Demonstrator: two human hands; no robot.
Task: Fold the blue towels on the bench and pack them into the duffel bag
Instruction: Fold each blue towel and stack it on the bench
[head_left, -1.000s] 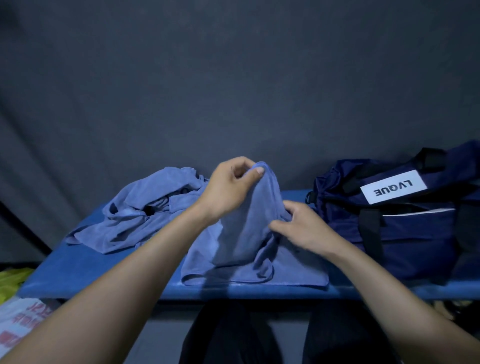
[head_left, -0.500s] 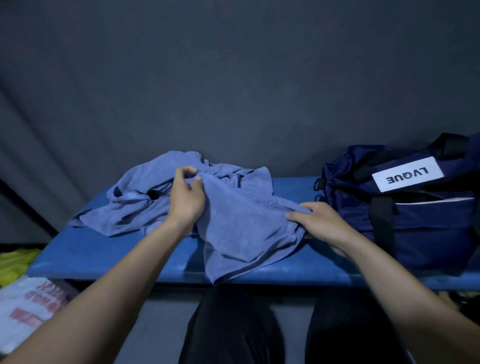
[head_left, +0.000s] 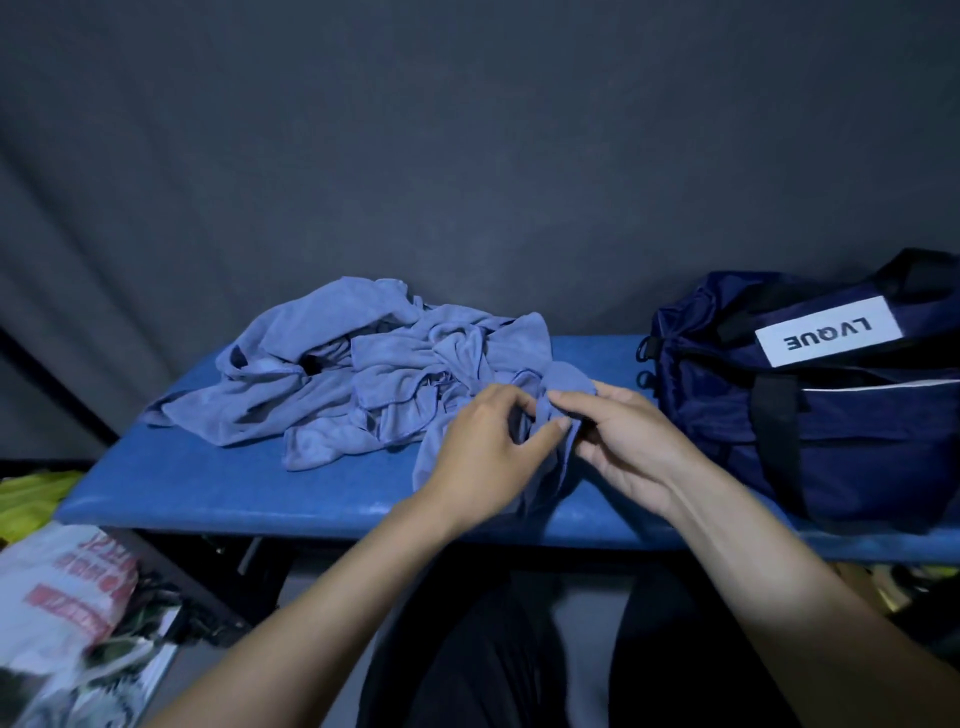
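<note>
Both hands have closed together: left hand (head_left: 485, 447) and right hand (head_left: 621, 439) pinch one towel (head_left: 563, 379) edge, bag (head_left: 810, 415) just right.

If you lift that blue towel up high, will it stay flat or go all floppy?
Probably floppy: the towel bunches into soft folds where the left hand and right hand pinch it. It likely weighs little, since fingertips alone hold it. It probably won't slip, as the cloth looks matte.
</note>
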